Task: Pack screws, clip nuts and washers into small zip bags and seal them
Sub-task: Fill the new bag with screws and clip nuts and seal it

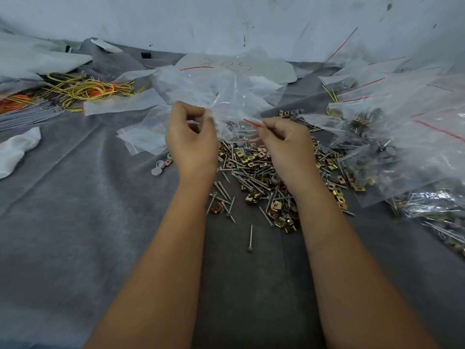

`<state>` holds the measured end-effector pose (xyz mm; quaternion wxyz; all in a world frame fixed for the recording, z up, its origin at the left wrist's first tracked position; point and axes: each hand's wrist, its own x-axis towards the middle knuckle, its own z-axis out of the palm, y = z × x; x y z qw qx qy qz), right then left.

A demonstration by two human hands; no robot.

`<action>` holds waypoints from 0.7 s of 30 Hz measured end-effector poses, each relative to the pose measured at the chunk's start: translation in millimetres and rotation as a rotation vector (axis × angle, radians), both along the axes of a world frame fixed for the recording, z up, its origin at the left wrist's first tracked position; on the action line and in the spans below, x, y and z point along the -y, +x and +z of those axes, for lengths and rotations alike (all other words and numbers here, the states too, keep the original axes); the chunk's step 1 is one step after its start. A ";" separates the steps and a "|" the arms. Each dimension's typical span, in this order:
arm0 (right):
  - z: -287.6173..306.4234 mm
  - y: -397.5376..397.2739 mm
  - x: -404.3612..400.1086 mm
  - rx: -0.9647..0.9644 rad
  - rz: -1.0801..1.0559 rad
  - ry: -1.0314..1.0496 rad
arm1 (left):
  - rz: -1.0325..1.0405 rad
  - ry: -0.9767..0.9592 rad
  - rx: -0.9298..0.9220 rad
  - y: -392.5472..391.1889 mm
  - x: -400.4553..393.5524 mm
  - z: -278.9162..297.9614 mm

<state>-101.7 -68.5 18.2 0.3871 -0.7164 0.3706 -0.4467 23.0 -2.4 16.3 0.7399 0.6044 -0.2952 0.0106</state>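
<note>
A small zip bag is pinched at its red-lined mouth between the left hand and the right hand, each grip closed on the plastic. Filled bags are heaped to the right; a large loose pile of screws and clip nuts, directly beneath both grips, remains unpacked, so much work is judged left.

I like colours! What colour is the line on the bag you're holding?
Red, along the zip bag top; head view.
</note>
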 end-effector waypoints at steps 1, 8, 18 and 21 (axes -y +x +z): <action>-1.0 0.3 0.1 -0.036 0.029 -0.005 | 0.039 -0.013 -0.005 3.1 -0.6 -0.6; -6.3 0.8 -0.4 -0.297 -0.031 -0.167 | 0.399 -0.146 0.441 24.5 -13.8 -0.6; -8.4 10.5 -13.3 -0.854 -0.003 -0.502 | -0.158 0.698 0.348 15.7 3.2 -22.3; -5.9 11.1 -14.9 -0.879 -0.026 -0.488 | -0.160 0.599 0.249 16.9 6.0 -25.2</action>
